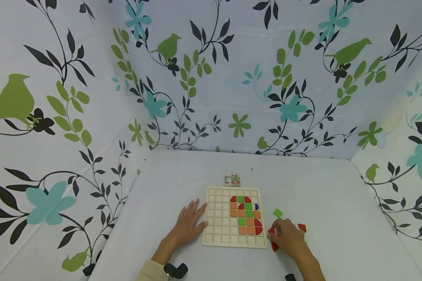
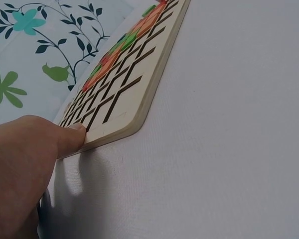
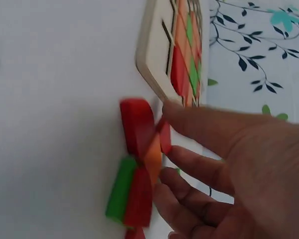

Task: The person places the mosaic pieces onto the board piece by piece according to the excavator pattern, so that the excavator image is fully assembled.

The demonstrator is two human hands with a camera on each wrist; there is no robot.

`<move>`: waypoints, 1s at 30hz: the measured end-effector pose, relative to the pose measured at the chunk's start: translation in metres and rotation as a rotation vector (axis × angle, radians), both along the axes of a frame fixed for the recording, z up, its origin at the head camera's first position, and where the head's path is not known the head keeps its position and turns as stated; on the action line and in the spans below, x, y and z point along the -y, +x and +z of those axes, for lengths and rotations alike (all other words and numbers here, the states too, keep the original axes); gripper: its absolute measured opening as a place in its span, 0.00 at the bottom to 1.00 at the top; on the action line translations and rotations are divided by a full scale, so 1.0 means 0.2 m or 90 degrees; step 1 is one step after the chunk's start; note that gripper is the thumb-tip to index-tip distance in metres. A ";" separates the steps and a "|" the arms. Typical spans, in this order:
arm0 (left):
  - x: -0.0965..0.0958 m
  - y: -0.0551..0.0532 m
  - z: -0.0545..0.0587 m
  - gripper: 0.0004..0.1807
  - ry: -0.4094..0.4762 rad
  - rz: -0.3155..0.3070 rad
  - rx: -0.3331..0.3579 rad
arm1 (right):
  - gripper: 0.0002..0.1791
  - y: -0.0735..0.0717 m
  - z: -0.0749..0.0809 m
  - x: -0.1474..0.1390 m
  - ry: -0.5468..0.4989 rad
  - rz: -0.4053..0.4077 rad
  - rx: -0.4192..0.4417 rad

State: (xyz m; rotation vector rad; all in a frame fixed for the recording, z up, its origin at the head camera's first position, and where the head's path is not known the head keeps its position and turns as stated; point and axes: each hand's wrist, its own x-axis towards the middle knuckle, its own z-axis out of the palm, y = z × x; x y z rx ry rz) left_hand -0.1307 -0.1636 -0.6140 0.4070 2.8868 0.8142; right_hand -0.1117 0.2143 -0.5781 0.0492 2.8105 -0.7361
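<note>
A pale wooden grid board (image 1: 219, 236) lies on the white table, partly filled with red, green and orange pieces and a small blue one. My left hand (image 1: 188, 222) rests at its left side with fingers spread; in the left wrist view the thumb (image 2: 72, 138) touches the board's edge. Right of the board, my right hand (image 1: 286, 236) bends over a cluster of loose blocks. Its thumb and index finger pinch a red block (image 3: 165, 138), partly hidden and blurred. Around it lie another red block (image 3: 137, 127), an orange block (image 3: 153, 162) and a green block (image 3: 122, 191).
A small pattern card (image 1: 232, 179) lies beyond the board's far edge. A loose green square (image 1: 278, 212) and a red piece (image 1: 302, 227) are near the right hand. Patterned cloth (image 1: 218, 97) hangs behind and at both sides of the table (image 1: 183, 171).
</note>
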 end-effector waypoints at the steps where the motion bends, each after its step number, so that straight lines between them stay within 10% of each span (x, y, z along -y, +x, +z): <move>1: 0.00 0.00 0.00 0.36 -0.001 -0.001 0.000 | 0.18 0.00 -0.02 0.01 -0.001 -0.001 -0.007; 23: -0.01 0.00 -0.01 0.36 0.001 -0.008 -0.015 | 0.16 -0.02 -0.11 0.05 -0.012 -0.017 -0.122; 30: -0.01 0.01 0.00 0.36 -0.006 -0.006 -0.012 | 0.17 -0.02 -0.08 0.04 -0.032 -0.013 -0.079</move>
